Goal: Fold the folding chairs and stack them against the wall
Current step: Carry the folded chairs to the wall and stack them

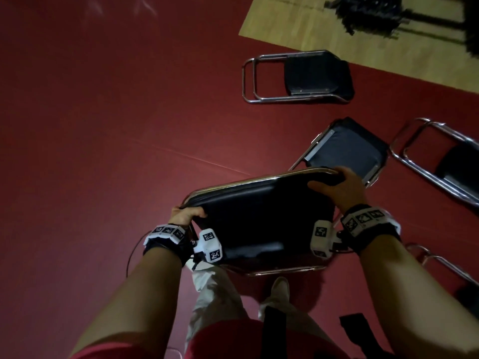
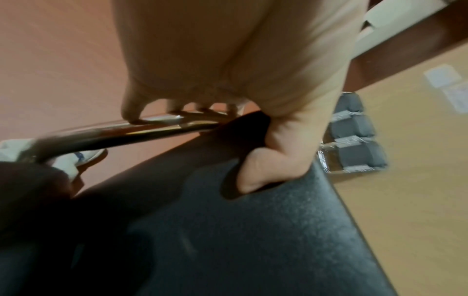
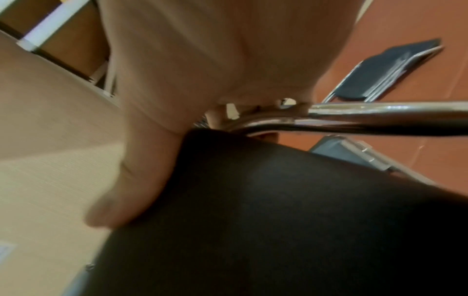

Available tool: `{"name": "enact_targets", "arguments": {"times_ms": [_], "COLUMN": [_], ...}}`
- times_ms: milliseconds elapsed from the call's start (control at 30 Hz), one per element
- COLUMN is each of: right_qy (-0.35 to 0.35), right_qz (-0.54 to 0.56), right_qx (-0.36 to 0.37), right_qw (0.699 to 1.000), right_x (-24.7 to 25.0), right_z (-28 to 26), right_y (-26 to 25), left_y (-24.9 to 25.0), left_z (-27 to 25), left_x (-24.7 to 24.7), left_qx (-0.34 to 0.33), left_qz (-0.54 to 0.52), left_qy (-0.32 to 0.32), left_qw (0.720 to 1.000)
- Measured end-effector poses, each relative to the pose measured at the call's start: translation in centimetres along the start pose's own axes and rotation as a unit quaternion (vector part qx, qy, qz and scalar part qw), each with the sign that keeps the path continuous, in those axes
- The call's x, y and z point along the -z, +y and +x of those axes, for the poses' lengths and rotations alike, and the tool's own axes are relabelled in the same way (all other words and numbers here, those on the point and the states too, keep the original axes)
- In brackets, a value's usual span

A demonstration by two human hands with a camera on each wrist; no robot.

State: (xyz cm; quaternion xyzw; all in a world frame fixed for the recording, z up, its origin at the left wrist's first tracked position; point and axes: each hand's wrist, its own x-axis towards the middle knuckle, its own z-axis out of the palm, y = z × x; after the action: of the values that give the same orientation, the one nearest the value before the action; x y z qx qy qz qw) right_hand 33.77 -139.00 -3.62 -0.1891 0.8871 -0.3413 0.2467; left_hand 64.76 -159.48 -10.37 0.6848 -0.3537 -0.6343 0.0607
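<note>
Open red floor [image 1: 90, 125] stretches from nine to twelve o'clock, wide enough for a hand to sweep through. The right side is crowded: a folded chair [image 1: 298, 76] lies flat at one o'clock, an opened chair [image 1: 347, 149] sits just beyond the held chair [image 1: 259, 216] (both hands grip its top corners), and chrome frames [image 1: 435, 161] sprawl at three o'clock. Dark equipment [image 1: 370, 14] blocks the wooden floor [image 1: 298, 24] at the far upper right.

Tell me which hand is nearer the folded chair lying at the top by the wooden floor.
Right. The right hand grips the held chair's corner below that folded chair; the left hand grips the far corner.
</note>
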Motion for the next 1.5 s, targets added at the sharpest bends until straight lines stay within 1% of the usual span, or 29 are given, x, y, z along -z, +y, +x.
{"name": "enact_targets", "arguments": {"times_ms": [100,200,300,333,433,500,567,667,767,933,1000,1100,1200,1267,1333,1500], "right_qy": [0.027,0.024,0.017,0.015,0.012,0.008,-0.014,-0.038,-0.064,-0.116,-0.141,-0.157,-0.174,-0.179,-0.182,-0.17], "right_qz": [-0.007,0.025,0.09,0.107,0.121,0.145,0.16,0.185,0.191,0.221,0.215,0.205,0.199,0.2,0.203,0.201], "right_qx": [0.02,0.013,0.025,0.034,0.078,0.106,0.125,0.163,0.194,0.216,0.22,0.227,0.23,0.229,0.222,0.211], "right_qw": [0.999,0.999,0.996,0.994,0.99,0.984,0.979,0.968,0.96,0.944,0.941,0.939,0.937,0.936,0.936,0.941], "right_x": [-3.5,-6.3,-8.9,-9.7,-12.4,-14.1,-15.9,-18.6,-22.2,-28.4,-30.7,-33.7,-36.5,-38.7,-40.7,-46.5], "right_z": [0.2,0.1,0.7,1.1,2.3,3.6,5.0,7.9,11.9,20.3,23.9,29.1,33.1,35.9,38.2,44.0], "right_y": [-4.7,-9.8,-15.6,-17.7,-24.1,-27.8,-31.3,-37.0,-43.1,-53.1,-56.9,-62.8,-67.3,-70.0,-72.4,-78.2], "left_y": [3.4,7.5,12.7,14.3,19.4,22.2,24.4,27.6,31.4,40.0,43.1,48.2,52.1,55.0,57.7,65.1], "left_z": [1.4,1.8,1.7,2.1,1.6,1.1,1.2,1.8,3.8,8.1,10.3,12.9,15.8,18.4,21.0,29.8], "left_x": [4.4,8.8,13.8,15.4,20.3,23.2,25.9,29.3,32.0,34.8,35.9,37.2,38.3,39.2,40.3,44.0], "left_qx": [-0.025,-0.04,-0.085,-0.108,-0.154,-0.19,-0.225,-0.266,-0.293,-0.296,-0.293,-0.292,-0.298,-0.285,-0.272,-0.261], "left_qz": [-0.012,-0.04,-0.096,-0.105,-0.138,-0.144,-0.136,-0.14,-0.176,-0.222,-0.229,-0.241,-0.251,-0.248,-0.247,-0.232], "left_qy": [-0.016,-0.005,-0.011,0.01,0.039,0.075,0.105,0.156,0.189,0.244,0.262,0.277,0.288,0.298,0.293,0.277], "left_qw": [0.999,0.998,0.992,0.989,0.978,0.968,0.959,0.941,0.921,0.896,0.89,0.883,0.875,0.877,0.883,0.895]}}
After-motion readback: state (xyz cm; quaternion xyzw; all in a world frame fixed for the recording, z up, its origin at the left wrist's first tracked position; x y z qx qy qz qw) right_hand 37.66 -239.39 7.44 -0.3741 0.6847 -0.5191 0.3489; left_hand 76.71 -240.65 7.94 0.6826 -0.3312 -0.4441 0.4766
